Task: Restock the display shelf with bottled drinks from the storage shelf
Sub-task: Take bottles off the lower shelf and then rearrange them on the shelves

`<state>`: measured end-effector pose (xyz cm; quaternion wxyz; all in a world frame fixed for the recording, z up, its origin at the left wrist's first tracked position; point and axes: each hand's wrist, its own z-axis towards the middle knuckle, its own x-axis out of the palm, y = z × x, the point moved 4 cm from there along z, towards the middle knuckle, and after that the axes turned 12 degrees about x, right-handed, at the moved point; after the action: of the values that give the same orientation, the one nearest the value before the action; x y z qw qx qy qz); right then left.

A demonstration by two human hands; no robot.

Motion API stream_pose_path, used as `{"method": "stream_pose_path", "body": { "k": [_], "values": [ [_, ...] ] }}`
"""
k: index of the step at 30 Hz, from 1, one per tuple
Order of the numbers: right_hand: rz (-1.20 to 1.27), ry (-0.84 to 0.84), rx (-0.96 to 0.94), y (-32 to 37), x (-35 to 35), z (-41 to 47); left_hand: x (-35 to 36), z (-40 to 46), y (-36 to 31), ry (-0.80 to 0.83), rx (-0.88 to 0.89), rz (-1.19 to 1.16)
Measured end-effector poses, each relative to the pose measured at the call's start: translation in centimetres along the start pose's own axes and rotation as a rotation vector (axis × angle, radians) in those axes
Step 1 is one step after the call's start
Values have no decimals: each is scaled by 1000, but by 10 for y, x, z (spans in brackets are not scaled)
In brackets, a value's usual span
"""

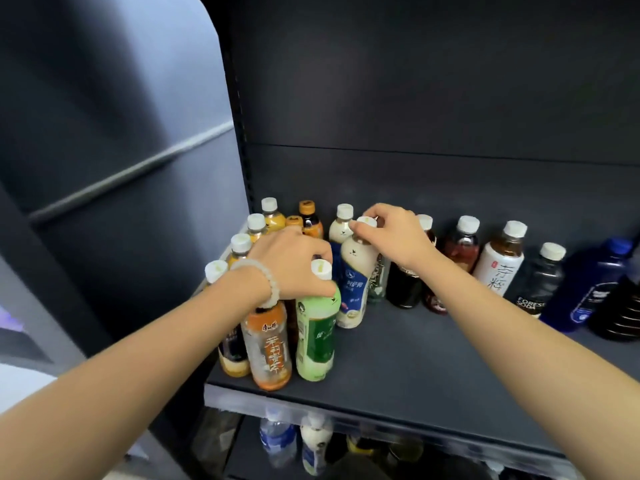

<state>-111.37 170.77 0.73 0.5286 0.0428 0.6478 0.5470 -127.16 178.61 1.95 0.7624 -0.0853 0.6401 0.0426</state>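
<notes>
On the dark shelf (415, 362), bottled drinks stand crowded at the left. My left hand (294, 261), with a bead bracelet at the wrist, grips the neck of a green-labelled bottle (317, 337) and lies over the orange-labelled tea bottle (266, 344) beside it. My right hand (394, 233) pinches the white cap of a cream milk-tea bottle (356, 282) with a blue label, which leans slightly left. Behind them stand more white-capped and orange-capped bottles (306, 216).
To the right a row runs along the shelf: dark drinks, a red tea (462, 249), a white-labelled tea (500, 265), a soda bottle (540, 285) and blue bottles (588, 285). A lower shelf (311, 441) holds more bottles. A grey panel stands to the left.
</notes>
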Motion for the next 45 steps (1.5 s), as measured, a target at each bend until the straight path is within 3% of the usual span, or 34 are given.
{"method": "stream_pose_path", "body": {
  "k": [19,26,37,45],
  "values": [
    [-38,124,-64,-11,42,56,21,48,24,55,81,-33],
    [-20,180,-51,-19,44,53,26,48,35,17,36,-166],
    [-14,126,-13,-19,46,50,21,49,35,101,18,-155],
    [43,174,37,-30,34,39,20,44,27,111,-17,-62]
  ]
}}
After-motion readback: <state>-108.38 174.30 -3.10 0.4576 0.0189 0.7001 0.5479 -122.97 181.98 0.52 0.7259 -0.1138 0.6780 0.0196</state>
